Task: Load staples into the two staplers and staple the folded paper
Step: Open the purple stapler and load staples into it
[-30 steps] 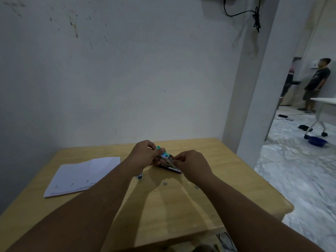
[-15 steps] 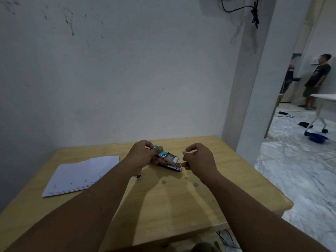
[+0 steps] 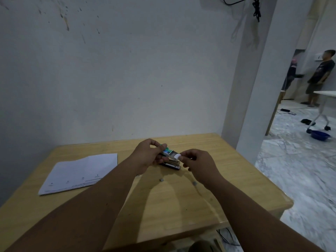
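Observation:
My left hand (image 3: pixel 147 155) grips a small green and white staple box (image 3: pixel 168 151) above the wooden table (image 3: pixel 163 200). The box's white inner tray (image 3: pixel 176 156) is slid out to the right, and my right hand (image 3: pixel 199 165) pinches its end. Under the box lies a dark stapler (image 3: pixel 171 165), opened so its metal channel shows. Two small staple pieces (image 3: pixel 161 180) lie on the table in front of it, one near my right wrist (image 3: pixel 194 183). The folded white paper (image 3: pixel 80 172) lies flat at the left. A second stapler is not visible.
A white wall stands right behind the table, with a pillar (image 3: pixel 254 88) at its right. Beyond the table's right edge is a marble floor with a blue basin (image 3: pixel 320 135), another table's legs and two people standing far off.
My right hand went from over the stapler to the box's right end and now pinches the white tray, which has slid out. My left hand keeps holding the box.

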